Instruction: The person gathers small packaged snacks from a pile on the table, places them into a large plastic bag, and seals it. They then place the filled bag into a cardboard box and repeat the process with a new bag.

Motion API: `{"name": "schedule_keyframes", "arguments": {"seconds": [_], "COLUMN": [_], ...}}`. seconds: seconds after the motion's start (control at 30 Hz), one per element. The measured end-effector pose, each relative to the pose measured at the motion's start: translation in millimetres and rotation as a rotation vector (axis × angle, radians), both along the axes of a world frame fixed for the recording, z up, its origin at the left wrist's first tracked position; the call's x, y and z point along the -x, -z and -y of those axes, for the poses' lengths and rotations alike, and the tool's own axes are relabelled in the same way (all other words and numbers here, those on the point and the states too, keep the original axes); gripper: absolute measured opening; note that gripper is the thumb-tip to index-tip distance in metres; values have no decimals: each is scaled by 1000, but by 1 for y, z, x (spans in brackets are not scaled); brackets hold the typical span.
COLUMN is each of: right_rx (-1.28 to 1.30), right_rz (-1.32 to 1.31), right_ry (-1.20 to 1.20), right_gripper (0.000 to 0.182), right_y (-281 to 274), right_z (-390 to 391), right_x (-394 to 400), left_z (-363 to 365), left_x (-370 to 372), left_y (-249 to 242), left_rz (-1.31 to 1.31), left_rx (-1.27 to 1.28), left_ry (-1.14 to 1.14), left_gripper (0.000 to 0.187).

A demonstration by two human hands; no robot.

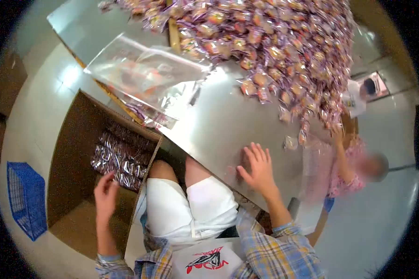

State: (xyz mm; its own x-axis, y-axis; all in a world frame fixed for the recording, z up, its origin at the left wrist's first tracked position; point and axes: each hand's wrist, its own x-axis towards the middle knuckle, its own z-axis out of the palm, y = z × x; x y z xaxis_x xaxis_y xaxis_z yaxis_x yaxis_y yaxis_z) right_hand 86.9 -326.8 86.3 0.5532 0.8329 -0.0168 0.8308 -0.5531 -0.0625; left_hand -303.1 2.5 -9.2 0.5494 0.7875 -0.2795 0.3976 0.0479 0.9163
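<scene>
A brown cardboard box point(74, 186) stands open on the floor beside the table's near edge, shiny packed bags point(118, 158) stacked along its far wall. A clear empty bag point(230, 171) lies flat at the table's near edge.

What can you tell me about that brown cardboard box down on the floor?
The cardboard box is plain brown, open-topped, standing on the pale floor beside the metal table. Shiny clear packets are stacked along its far side; the near part shows bare cardboard bottom. The left hand hovers over it, and a blue basket sits nearby.
</scene>
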Motion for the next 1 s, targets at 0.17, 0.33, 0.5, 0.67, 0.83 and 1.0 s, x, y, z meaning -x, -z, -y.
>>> {"name": "schedule_keyframes", "arguments": {"seconds": [0.17,0.33,0.5,0.67,0.83,1.0], "right_rx": [-47,-136,-314,-564,-551,-550], "right_rz": [-2,50,13,3,-29,-2], "right_ry": [260,181,204,337,363,360], "right_gripper": [68,62,64,67,65,62], "right_y": [24,28,45,62,66,66], "right_z": [91,73,10,-10,-6,-6], "right_x": [-23,-56,-83,-82,-78,-78], "left_z": [35,22,-4,-10,-19,-55], "left_x": [-60,-151,-243,-303,-322,-336], "left_y": [-9,-117,-130,-126,-135,-114], "left_rz": [235,205,34,-275,-317,-197], "left_rx": [-573,-872,-983,-855,-1003,-858], "left_ry": [47,190,257,368,298,466], "left_gripper": [12,22,37,45,41,34]}}
